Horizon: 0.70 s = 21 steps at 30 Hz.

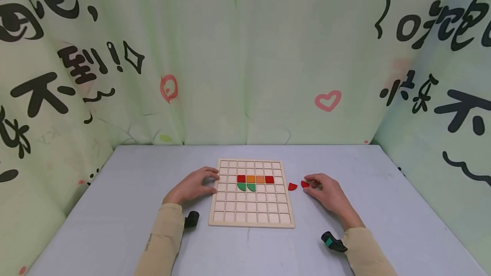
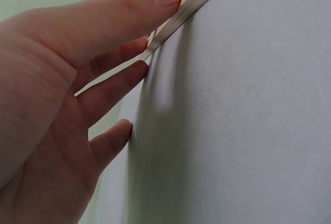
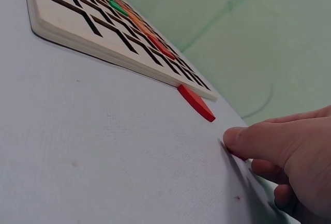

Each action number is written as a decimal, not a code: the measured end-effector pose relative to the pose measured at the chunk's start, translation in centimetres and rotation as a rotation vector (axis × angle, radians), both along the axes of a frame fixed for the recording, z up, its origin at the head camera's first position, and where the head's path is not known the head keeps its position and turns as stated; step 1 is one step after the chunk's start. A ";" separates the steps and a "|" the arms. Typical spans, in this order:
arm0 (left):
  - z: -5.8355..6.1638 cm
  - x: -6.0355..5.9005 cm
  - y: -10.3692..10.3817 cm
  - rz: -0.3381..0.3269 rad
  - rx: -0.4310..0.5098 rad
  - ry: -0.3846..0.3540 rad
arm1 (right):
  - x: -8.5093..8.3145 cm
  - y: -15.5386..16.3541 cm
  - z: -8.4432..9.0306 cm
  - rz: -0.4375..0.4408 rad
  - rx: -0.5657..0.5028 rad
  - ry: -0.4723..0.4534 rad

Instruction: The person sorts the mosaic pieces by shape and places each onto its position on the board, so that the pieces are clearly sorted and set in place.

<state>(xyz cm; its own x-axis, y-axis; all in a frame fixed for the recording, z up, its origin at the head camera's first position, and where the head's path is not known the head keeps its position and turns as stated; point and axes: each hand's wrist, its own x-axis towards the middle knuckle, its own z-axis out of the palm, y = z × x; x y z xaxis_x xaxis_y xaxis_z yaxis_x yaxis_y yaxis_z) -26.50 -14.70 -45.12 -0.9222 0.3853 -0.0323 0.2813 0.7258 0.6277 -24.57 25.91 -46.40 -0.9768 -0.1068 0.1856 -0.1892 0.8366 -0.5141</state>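
A grey matte table (image 1: 115, 208) is bearing a pale wooden grid board (image 1: 252, 220) holding flat red, orange and green tiles. The left hand (image 1: 193, 185) is pressing the board's left edge, fingers relaxed. Right of the board, the right hand (image 1: 329, 191) is pinching one red quarter-round piece (image 1: 304, 184); another (image 1: 292, 186) is lying beside the board.

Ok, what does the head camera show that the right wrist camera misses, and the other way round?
Only the head view shows the left hand resting on the board's left edge, both green pieces plainly, and the second red piece at the right hand's fingertips. Only the right wrist view shows the board's thickness and its right side wall, close up. Both show the wooden grid board, the loose red piece on the table beside it, and the right hand.
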 end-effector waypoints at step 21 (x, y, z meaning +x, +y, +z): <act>0.2 0.2 0.0 0.006 0.012 -0.004 | 0.0 0.4 0.2 0.021 0.041 0.007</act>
<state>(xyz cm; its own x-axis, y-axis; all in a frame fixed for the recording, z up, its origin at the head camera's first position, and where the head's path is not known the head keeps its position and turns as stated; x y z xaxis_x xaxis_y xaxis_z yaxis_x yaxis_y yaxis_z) -26.27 -14.69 -44.88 -0.9243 0.3804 -0.0318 0.2743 0.7200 0.6375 -24.57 26.30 -46.24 -0.9729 -0.1352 0.1875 -0.2107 0.8526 -0.4783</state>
